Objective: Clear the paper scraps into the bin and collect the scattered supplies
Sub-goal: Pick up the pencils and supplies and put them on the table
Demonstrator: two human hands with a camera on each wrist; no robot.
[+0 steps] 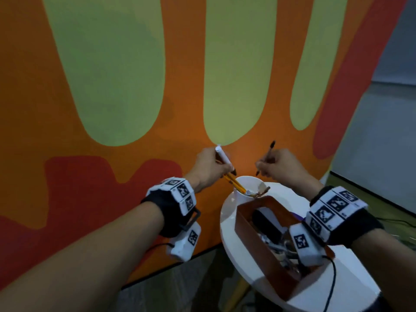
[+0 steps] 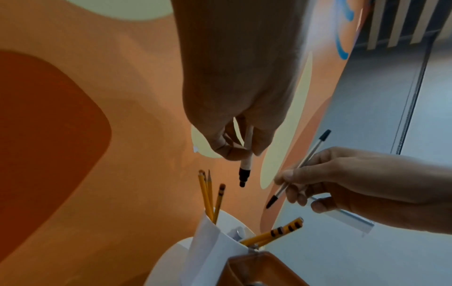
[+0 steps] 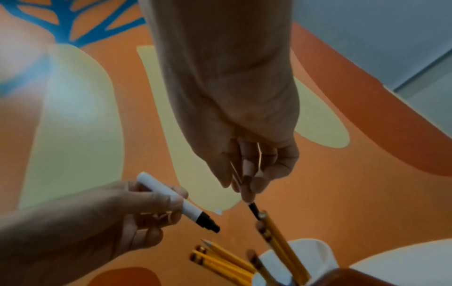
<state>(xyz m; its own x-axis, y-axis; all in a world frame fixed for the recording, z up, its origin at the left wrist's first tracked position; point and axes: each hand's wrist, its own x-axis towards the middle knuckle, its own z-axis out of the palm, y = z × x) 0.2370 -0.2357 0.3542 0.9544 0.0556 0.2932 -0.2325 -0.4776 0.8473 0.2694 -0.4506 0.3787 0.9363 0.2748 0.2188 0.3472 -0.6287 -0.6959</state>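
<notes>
A white cup point(image 1: 241, 194) stands at the far edge of the round white table point(image 1: 227, 219) and holds several yellow pencils point(image 2: 208, 195). My left hand point(image 1: 210, 168) pinches a white marker point(image 1: 65, 157) with a black tip, tilted down toward the cup from the left. The marker point(image 2: 246, 164) hangs just above the pencils in the left wrist view. My right hand point(image 1: 278, 164) pinches a thin clear pen point(image 2: 299, 169) with black ends, angled over the cup's right side. In the right wrist view the pen tip point(image 3: 254, 210) nearly touches a pencil point(image 3: 281, 245).
A brown rectangular tray point(image 1: 248, 233) with dark and metal supplies sits on the table behind the cup. A painted orange, green and red wall point(image 1: 112, 86) rises close behind the table. Grey floor point(image 1: 382, 154) lies to the right.
</notes>
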